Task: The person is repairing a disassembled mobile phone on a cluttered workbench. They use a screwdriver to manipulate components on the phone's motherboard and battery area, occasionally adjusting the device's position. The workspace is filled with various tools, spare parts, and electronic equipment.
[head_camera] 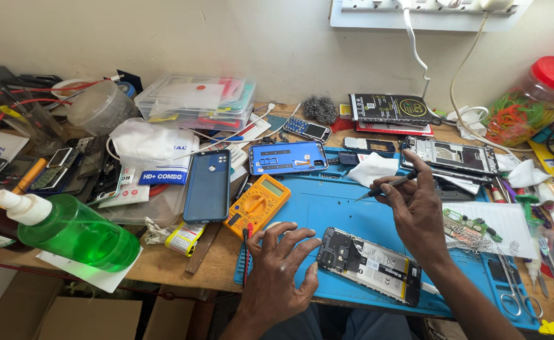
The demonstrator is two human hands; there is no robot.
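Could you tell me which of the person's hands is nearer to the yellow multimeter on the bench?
The left hand: it rests spread on the blue mat, just below and right of the yellow multimeter. The right hand, holding a thin dark tool, is farther right, beyond the opened phone.

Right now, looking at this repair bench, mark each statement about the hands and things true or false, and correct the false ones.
1. The right hand holds a thin dark tool. True.
2. The left hand grips the green bottle. False: it rests spread on the blue mat, beside the opened phone.
3. The yellow multimeter lies left of the opened phone. True.
4. The opened phone lies on bare wood. False: on the blue mat.
5. The jar has a red lid. True.
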